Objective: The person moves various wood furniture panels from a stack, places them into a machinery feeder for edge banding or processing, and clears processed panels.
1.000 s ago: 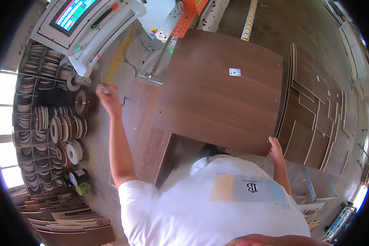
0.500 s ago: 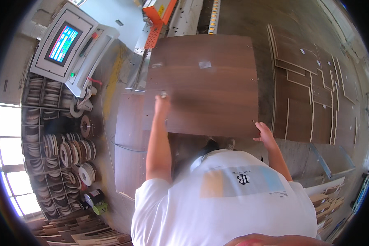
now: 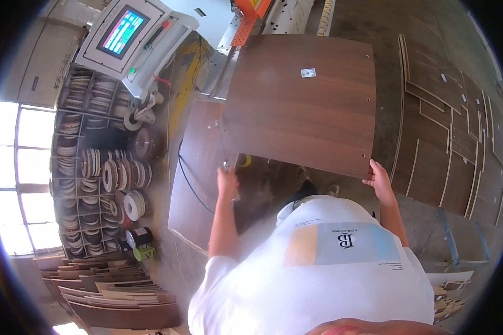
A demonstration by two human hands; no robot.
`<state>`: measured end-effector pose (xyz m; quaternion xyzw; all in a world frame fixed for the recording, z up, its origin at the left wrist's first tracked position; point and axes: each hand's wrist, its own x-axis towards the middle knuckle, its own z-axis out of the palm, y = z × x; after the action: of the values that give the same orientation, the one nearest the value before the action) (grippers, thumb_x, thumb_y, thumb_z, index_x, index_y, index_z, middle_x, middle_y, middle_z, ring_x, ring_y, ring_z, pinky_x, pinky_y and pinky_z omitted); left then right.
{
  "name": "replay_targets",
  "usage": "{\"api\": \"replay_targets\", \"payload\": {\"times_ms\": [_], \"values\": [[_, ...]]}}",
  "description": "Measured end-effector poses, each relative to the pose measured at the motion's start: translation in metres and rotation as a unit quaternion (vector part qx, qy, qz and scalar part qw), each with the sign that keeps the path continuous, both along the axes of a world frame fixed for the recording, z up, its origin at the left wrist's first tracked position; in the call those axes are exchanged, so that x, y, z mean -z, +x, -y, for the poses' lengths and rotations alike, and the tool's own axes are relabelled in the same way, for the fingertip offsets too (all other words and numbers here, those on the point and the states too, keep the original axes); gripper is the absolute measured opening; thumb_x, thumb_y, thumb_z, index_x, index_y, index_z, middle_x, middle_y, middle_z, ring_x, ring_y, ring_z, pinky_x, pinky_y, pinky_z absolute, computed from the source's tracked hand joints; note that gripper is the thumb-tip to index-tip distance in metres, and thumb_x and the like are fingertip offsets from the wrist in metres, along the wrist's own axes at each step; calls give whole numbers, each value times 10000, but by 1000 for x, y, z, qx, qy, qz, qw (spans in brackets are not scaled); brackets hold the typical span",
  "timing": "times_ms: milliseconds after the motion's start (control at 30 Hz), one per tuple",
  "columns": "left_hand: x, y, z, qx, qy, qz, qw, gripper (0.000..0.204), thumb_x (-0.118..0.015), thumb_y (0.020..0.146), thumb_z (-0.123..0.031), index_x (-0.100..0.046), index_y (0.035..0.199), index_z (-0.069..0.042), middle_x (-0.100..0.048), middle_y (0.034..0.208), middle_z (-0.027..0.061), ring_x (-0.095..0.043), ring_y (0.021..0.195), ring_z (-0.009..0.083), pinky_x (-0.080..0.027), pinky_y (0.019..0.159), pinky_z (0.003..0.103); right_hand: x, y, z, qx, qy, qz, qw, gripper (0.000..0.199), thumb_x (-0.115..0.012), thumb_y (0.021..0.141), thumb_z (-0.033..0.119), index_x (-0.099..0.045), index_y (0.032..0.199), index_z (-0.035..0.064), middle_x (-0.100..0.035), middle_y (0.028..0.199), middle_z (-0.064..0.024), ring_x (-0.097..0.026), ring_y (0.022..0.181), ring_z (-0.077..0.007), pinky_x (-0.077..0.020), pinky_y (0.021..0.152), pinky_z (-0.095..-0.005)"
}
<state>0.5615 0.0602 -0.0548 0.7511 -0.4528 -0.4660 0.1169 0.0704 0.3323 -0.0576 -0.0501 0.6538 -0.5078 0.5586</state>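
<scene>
Two hands, left (image 3: 227, 181) and right (image 3: 379, 180), one large brown panel (image 3: 302, 106), one control screen (image 3: 123, 30), one shelf of tape rolls (image 3: 103, 167)

Held a dark brown wood panel (image 3: 302, 103) at its near corners, left hand (image 3: 227, 181) and right hand (image 3: 379, 180); beyond the panel, a control screen (image 3: 123, 30).

Place: a furniture-panel workshop.
Machine: beyond the left hand (image 3: 227, 181), a grey machine with a control console (image 3: 129, 39) and a lit colour screen (image 3: 123, 30).
Stock: far to the left of that hand, shelves (image 3: 89, 151) full of rolls of edge tape.
Panels: cut brown boards (image 3: 450, 134) stacked on the floor just past the right hand (image 3: 379, 180); more offcuts (image 3: 106, 290) piled low to the left.
Workpiece: a wood-grain panel (image 3: 304, 103) held at its near corners by both hands.
</scene>
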Motion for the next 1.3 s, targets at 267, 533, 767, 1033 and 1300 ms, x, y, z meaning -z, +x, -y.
{"api": "replay_targets", "payload": {"times_ms": [267, 533, 767, 1033, 1300], "values": [[-90, -50, -145, 443, 33, 102, 890, 496, -660, 959, -379, -578, 1326, -56, -682, 1219, 263, -655, 1151, 419, -508, 977, 488, 38, -20, 7, 21, 22, 79, 996, 502, -549, 1005, 574, -652, 1213, 128, -692, 1073, -46, -647, 930, -181, -507, 761, -360], [-53, 77, -155, 79, -50, 173, 980, 444, -664, 957, -405, -566, 1148, -17, -705, 1019, 291, -665, 1003, 475, -520, 837, 532, 39, -18, 22, -4, 46, 43, 998, 492, -553, 1004, 603, -673, 1124, 141, -716, 949, -6, -668, 789, -139, -533, 657, -334], [-68, 57, -220, 216, -38, 122, 968, 393, -725, 938, -380, -587, 1079, -40, -657, 740, 156, -667, 669, 299, -501, 618, 421, 39, -25, 24, -41, 71, 21, 996, 510, -575, 995, 595, -656, 1196, 133, -709, 988, -25, -669, 779, -144, -548, 636, -319], [-118, -13, -234, 326, 31, 139, 935, 359, -706, 931, -367, -634, 1152, -95, -729, 909, 196, -710, 870, 381, -541, 758, 466, 23, -17, 30, -48, 96, -39, 993, 598, -572, 970, 659, -645, 1198, 111, -696, 975, -26, -650, 776, -138, -531, 635, -311], [-3, 100, -152, -185, -32, -58, 980, 325, -675, 986, -354, -492, 945, -89, -510, 631, 18, -504, 418, 149, -354, 361, 312, 46, -9, 35, 11, 136, -133, 982, 605, -545, 971, 697, -681, 1058, 114, -601, 742, 11, -560, 560, -112, -421, 442, -288]]}}
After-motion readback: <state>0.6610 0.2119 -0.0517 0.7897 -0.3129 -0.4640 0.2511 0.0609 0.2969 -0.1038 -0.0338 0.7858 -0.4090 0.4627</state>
